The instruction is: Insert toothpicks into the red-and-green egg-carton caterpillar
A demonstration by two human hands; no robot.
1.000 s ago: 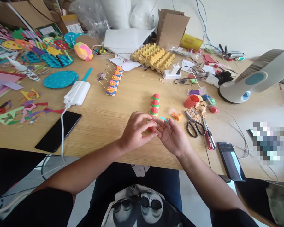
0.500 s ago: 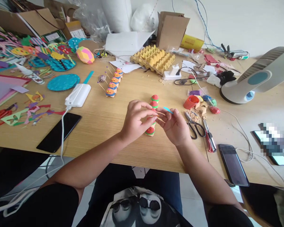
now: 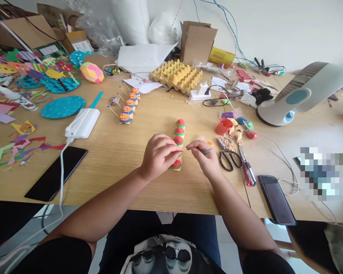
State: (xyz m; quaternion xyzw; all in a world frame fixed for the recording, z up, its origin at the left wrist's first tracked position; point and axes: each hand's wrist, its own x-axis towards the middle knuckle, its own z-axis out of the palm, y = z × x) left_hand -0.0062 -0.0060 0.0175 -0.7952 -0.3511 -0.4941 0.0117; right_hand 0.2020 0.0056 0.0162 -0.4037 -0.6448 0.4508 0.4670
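A caterpillar made of red and green painted egg-carton cups (image 3: pixel 179 131) lies on the wooden table (image 3: pixel 125 144) in front of me. My left hand (image 3: pixel 157 156) is closed over its near end, fingers pinched on one of the cups. My right hand (image 3: pixel 203 156) is right beside it, fingers pinched around a thin toothpick, with a small blue-tipped piece (image 3: pixel 207 151) sticking out between the fingers. The two hands nearly touch at the near cups.
A second orange and blue caterpillar (image 3: pixel 128 107) with sticks lies to the left. Scissors (image 3: pixel 228 156), a red cutter (image 3: pixel 247 173) and clay bits sit to the right. Two phones (image 3: pixel 276 199) (image 3: pixel 55 178), a white power bank (image 3: pixel 81 123), a yellow egg tray (image 3: pixel 177 75) and a fan (image 3: pixel 300 95) stand around.
Both hands have dropped back down to the caterpillar's near end after lifting slightly. The right hand's fingers have closed into a pinch on the stick.
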